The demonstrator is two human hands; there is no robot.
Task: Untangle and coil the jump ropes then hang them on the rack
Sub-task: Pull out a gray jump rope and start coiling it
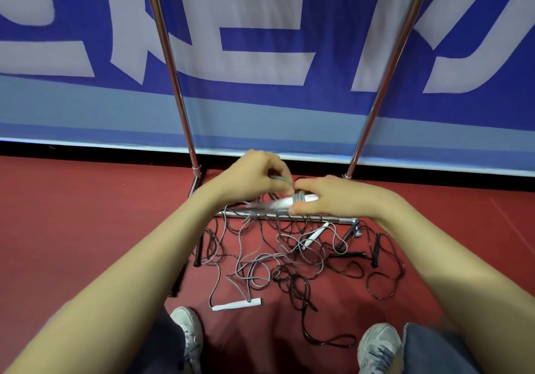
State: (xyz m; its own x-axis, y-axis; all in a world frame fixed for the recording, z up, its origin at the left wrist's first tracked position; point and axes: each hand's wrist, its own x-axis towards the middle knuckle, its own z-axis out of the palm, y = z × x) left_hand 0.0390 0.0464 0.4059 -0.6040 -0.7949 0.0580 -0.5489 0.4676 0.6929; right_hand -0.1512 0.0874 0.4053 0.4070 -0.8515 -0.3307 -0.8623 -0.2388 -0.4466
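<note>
Right hand gripped the white handle; left hand pinched the grey rope at its ten o'clock; tangle lay at six.

Both hands on grey-wrapped white handle

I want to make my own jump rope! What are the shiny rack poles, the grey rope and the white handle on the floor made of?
Rack poles: likely polished metal; bright mirror-like streaks. Grey rope: probably plastic-coated cord, lying in springy loops. White handle: looks like matte plastic, maybe foam; too small to tell.
</note>
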